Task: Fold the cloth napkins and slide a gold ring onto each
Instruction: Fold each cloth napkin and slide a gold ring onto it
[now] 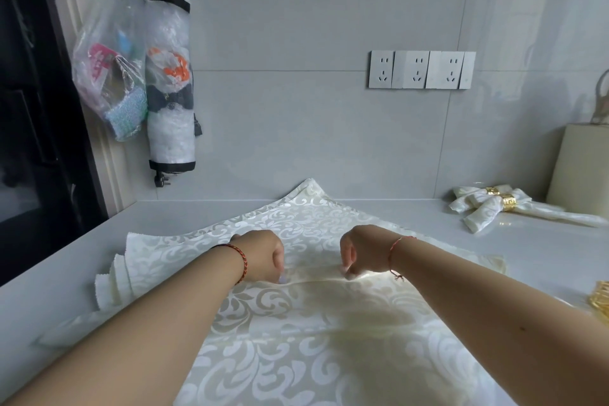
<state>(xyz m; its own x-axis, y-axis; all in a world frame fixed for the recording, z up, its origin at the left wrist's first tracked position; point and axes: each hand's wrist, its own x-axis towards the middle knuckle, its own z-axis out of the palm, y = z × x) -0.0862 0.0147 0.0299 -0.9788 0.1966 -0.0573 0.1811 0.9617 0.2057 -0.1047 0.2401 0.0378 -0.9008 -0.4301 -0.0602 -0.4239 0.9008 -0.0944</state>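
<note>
A cream damask napkin (296, 323) is lying spread across the pale counter (543, 250), its far corner reaching up against the tiled wall (296, 26). Across its middle a raised crease is running from one hand to the other. The left hand (262, 255) is pressing down at the left end of that crease, fingers curled together and pinching the cloth. The right hand (362, 252) is doing the same at the right end, thumb and curled fingers nipping the fold. Both wrists are wearing thin red string bracelets.

Under the napkin's left edge a stack of more napkins (113, 277) is fanning out, pinked edges showing. At the far right a finished napkin (474, 208) is lying on the counter, gathered through a gold ring (504, 199). Another gold ring (599, 300) is sitting at the right edge, partly cut off.

On the wall a row of sockets (421, 69) is sitting above the counter, and plastic bags (112, 76) are hanging to the left beside a bag holder (169, 92).
</note>
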